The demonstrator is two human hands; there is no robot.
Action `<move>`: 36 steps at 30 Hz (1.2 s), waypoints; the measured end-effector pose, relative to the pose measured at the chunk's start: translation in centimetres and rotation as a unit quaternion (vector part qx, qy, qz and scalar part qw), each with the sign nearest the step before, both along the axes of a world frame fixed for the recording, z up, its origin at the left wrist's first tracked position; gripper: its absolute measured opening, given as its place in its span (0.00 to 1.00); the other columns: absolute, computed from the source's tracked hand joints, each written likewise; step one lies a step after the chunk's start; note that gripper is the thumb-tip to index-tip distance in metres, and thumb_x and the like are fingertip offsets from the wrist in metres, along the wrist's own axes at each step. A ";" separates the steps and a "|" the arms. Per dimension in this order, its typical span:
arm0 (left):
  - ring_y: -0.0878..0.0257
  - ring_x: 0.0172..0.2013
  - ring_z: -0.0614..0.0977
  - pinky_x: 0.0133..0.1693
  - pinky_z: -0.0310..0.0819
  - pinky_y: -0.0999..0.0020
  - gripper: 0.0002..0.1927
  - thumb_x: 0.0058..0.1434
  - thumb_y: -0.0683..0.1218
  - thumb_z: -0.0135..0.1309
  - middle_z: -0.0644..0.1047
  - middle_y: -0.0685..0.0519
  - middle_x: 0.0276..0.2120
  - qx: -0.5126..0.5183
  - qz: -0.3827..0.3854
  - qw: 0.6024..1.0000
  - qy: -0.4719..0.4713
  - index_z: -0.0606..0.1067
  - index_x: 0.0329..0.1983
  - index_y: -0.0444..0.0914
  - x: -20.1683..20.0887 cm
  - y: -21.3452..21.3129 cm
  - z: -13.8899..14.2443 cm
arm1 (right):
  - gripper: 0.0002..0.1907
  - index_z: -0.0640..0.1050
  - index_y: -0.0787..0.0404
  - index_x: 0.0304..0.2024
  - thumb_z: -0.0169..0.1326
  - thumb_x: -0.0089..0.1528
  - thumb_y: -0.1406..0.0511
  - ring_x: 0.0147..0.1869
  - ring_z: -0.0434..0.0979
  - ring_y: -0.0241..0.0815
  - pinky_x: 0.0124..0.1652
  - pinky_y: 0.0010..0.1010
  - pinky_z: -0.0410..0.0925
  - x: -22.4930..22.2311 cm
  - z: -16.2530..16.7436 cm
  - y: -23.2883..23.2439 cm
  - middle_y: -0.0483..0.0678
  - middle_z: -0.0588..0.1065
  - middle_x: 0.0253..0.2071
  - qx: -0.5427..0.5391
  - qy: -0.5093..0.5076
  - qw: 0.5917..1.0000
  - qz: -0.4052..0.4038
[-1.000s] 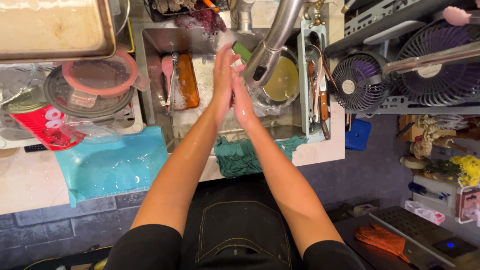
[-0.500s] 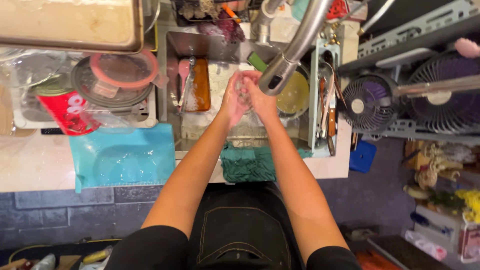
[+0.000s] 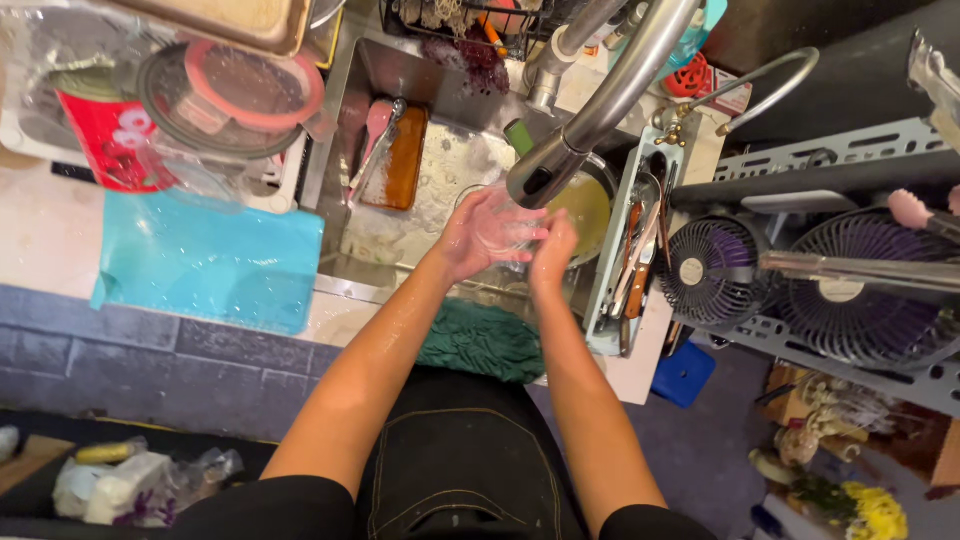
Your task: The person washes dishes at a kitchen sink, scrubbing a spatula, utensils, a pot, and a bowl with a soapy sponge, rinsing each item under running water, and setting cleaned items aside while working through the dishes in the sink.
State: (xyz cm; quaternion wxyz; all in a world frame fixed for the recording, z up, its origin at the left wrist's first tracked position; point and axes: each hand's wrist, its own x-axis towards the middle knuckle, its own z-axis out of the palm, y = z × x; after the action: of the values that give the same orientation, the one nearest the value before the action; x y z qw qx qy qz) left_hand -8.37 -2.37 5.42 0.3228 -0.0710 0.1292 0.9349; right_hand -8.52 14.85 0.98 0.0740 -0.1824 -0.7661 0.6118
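Both my hands are low over the steel sink (image 3: 352,92), just under the head of the curved faucet (image 3: 590,115). My left hand (image 3: 462,242) wraps a clear glass (image 3: 500,225) from the left. My right hand (image 3: 553,250) presses against the glass's right side with curled fingers. Both forearms look wet. A yellowish bowl (image 3: 585,205) sits in the sink right behind the glass, partly hidden by the faucet head.
A brown rectangular tray (image 3: 397,160) and a pink spatula (image 3: 375,125) lie in the sink. A green cloth (image 3: 480,340) hangs over the sink's front edge. A utensil caddy (image 3: 635,260) is on the right, a blue mat (image 3: 205,260) and pink-rimmed containers (image 3: 235,95) on the left, and fans (image 3: 700,270) at far right.
My hands were pressed together under the faucet; now they are slightly apart with a clear glass between them. The view has shifted closer to the sink.
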 end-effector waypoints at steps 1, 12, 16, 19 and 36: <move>0.41 0.61 0.77 0.53 0.79 0.43 0.33 0.69 0.65 0.38 0.75 0.40 0.63 0.003 -0.020 1.000 0.009 0.65 0.67 0.40 -0.2 0.5 0.3 | 0.22 0.70 0.71 0.43 0.40 0.77 0.56 0.40 0.70 0.43 0.40 0.34 0.66 1.1 -0.7 0.2 0.52 0.71 0.38 0.020 0.091 0.989 0.118; 0.55 0.52 0.82 0.51 0.79 0.59 0.36 0.54 0.52 0.64 0.78 0.48 0.54 -0.564 0.054 0.757 0.326 0.69 0.66 0.40 -3.5 1.8 6.2 | 0.37 0.64 0.65 0.66 0.63 0.60 0.57 0.66 0.68 0.59 0.62 0.46 0.62 1.8 -1.0 -3.5 0.61 0.67 0.63 0.223 -0.212 0.804 0.508; 0.42 0.61 0.70 0.59 0.69 0.53 0.45 0.47 0.54 0.73 0.66 0.38 0.62 -0.706 0.198 0.479 0.482 0.66 0.64 0.37 -2.3 0.4 8.3 | 0.41 0.59 0.65 0.66 0.62 0.52 0.68 0.51 0.76 0.58 0.49 0.42 0.72 2.4 -0.5 -4.5 0.58 0.71 0.55 0.088 -0.225 0.847 0.473; 0.42 0.66 0.67 0.66 0.63 0.52 0.54 0.44 0.53 0.73 0.64 0.41 0.66 -0.695 0.192 0.514 0.464 0.60 0.71 0.35 -1.1 -0.9 8.9 | 0.32 0.66 0.67 0.58 0.64 0.55 0.72 0.48 0.78 0.53 0.43 0.41 0.73 2.9 -0.8 -4.7 0.57 0.74 0.47 0.099 -0.173 0.864 0.463; 0.43 0.68 0.67 0.66 0.63 0.53 0.62 0.41 0.60 0.73 0.65 0.42 0.67 -0.736 0.197 0.424 0.489 0.55 0.74 0.36 0.7 -4.8 10.1 | 0.28 0.69 0.60 0.66 0.51 0.65 0.58 0.65 0.72 0.57 0.60 0.45 0.65 -3.2 3.8 -5.0 0.57 0.72 0.63 0.237 0.098 0.865 0.432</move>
State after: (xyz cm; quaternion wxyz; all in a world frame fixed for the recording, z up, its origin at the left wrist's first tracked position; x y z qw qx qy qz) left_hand -7.69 -7.16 15.47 -0.1630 0.1642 0.8871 0.3995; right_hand -11.74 9.85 4.73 -0.0816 0.2505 -0.8790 0.3975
